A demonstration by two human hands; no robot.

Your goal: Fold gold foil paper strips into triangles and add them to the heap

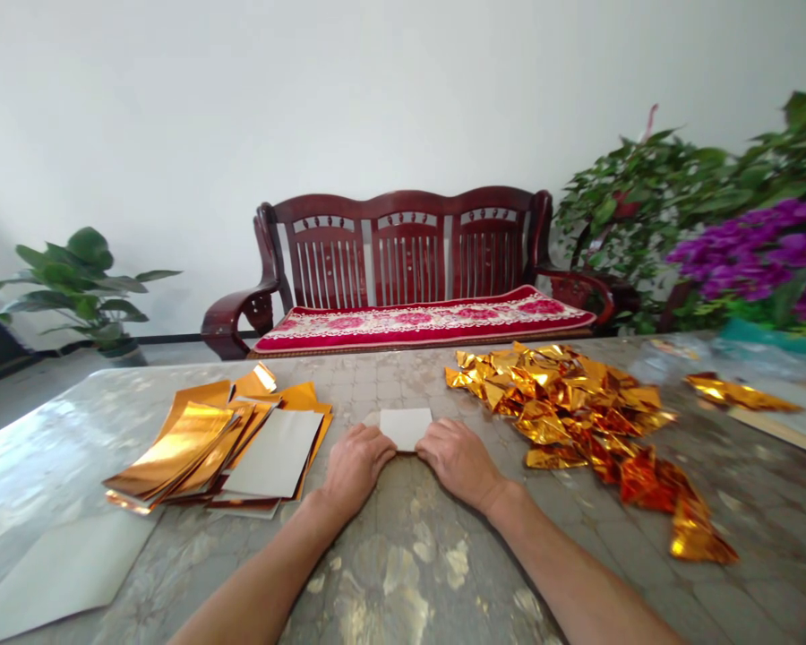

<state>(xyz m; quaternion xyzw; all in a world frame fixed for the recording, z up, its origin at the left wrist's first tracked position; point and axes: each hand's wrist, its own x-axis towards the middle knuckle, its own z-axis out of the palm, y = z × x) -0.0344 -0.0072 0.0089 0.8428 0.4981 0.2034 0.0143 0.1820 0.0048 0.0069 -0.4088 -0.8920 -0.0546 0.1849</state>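
Pale grey-white: one loose sheet (67, 573), flat at the near left of the patterned table (390, 573). Green: a broad-leaved potted plant (84, 291), on the floor beyond. Gold: one fanned stack of foil sheets (175, 448), glossy and uneven at the edges, with a pale sheet (275, 455) lying face up on its right side. One left hand (359, 461), fingers drawn together, thumb and fingertips closed on the near left corner of the piece below. One small white paper (407, 427), matt, oblong, wider than deep, lying at the middle of the table between both hands. Dark red wood: one slatted bench (407, 260), behind. One right hand (460, 459), likewise closed on the paper's near right corner. Gold, with orange glints: one heap of angular foil pieces (557, 399), shiny and creased, trailing towards the near right. Purple: flowers (758, 251), far right.
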